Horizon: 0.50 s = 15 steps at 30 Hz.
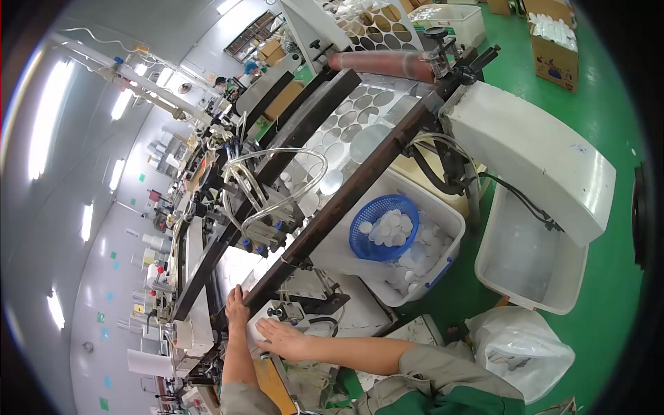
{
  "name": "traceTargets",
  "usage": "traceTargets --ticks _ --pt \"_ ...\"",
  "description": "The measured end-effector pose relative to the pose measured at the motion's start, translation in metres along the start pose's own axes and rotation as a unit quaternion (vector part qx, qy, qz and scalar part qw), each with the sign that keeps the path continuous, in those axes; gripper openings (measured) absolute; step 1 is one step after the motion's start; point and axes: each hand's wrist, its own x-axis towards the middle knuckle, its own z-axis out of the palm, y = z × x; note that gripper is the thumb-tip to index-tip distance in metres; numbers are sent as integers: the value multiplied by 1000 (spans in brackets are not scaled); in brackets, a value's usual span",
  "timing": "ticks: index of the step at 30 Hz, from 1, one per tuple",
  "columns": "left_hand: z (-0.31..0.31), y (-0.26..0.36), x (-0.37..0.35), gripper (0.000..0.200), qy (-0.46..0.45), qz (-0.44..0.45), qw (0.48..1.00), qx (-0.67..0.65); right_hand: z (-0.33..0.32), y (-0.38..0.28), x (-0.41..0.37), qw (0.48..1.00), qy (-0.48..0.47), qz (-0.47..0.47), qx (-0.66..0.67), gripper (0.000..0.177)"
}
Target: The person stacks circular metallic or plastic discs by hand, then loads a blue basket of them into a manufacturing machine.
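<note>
The view is tilted. My left hand reaches to the near end of the machine, its fingers stretched out at the edge of the brightly lit work surface. Close to its right, my right hand lies with fingers extended on a white control box with dark knobs. I see nothing held in either hand. Above them runs a dark metal rail. Clear air hoses loop over the fittings, and a plastic sheet with rows of round holes stretches along the machine.
A white bin holds a blue basket and white discs. Beside it are another white bin, a white machine cover and a plastic bag. A red roller sits at the far end.
</note>
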Motion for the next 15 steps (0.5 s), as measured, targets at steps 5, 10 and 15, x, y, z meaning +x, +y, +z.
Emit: traceTargets --ticks 5,10,15 --pt "-1 5 -1 50 -2 -7 1000 -18 -3 0 -2 1000 -15 -2 -10 55" --pt "28 -31 9 48 4 53 998 37 -3 -1 -1 1000 -19 2 -13 56" --pt "-3 2 3 46 -17 -13 1000 -15 -9 -2 0 999 -5 4 -46 37"
